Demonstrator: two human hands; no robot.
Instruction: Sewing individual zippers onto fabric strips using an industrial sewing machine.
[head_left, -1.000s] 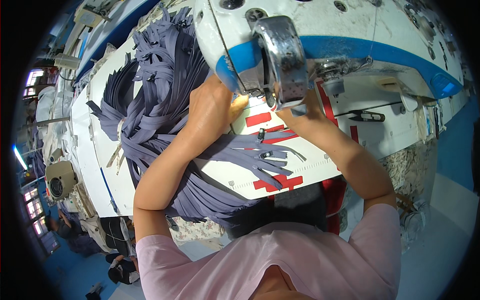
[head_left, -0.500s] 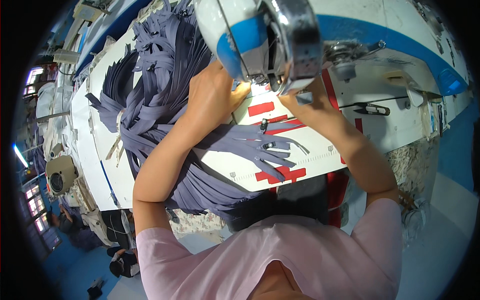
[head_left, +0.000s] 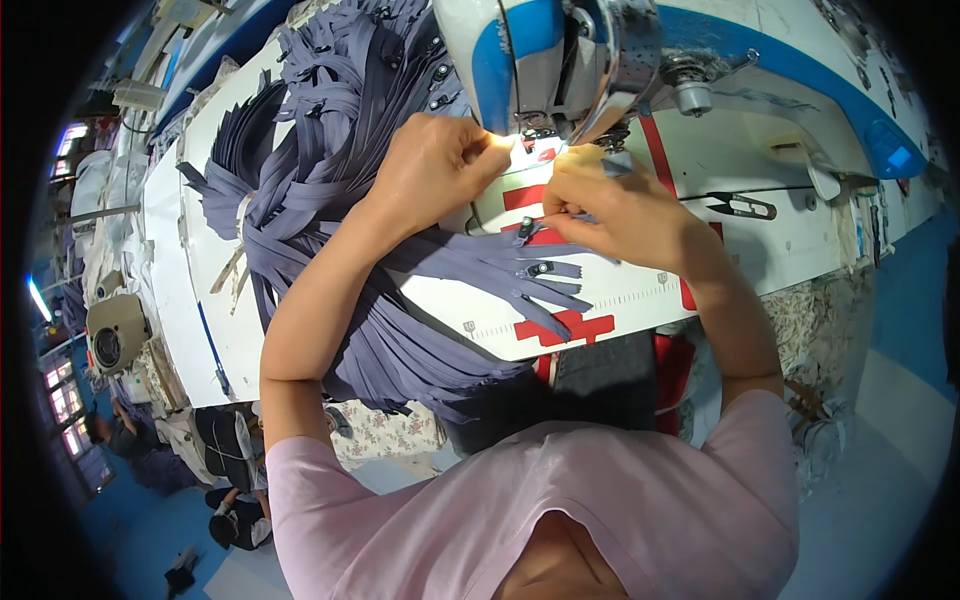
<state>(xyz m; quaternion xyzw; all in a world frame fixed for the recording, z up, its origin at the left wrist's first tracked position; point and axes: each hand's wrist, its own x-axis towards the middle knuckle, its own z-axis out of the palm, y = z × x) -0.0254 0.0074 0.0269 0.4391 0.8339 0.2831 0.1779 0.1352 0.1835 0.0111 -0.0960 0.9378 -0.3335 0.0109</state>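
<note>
- I count one sewing machine, white with blue trim, standing at the far side of the white table.
- Two hands are at work, both just under the machine's head.
- My left hand is curled narrow, fingertips pinched at the lit spot by the needle; what it pinches is too small for me to tell.
- My right hand is closed on the end of one grey-purple zipper strip, thumb and fingers pressing it to the table beside the needle.
- That strip runs from the right hand back toward the left, across the red tape marks.
- About three more loose zipper ends with dark pullers fan out on the table in front of the hands.
- One big heap of zippers of the same colour, too many to count, lies to the left and spills over the near edge.
- One pair of thread snips lies to the right, well apart from the hands.
- Against the earlier frames: the machine's head now sits more central and higher in view, and both hands have drawn closer together under it. The heap and the snips lie as before.
</note>
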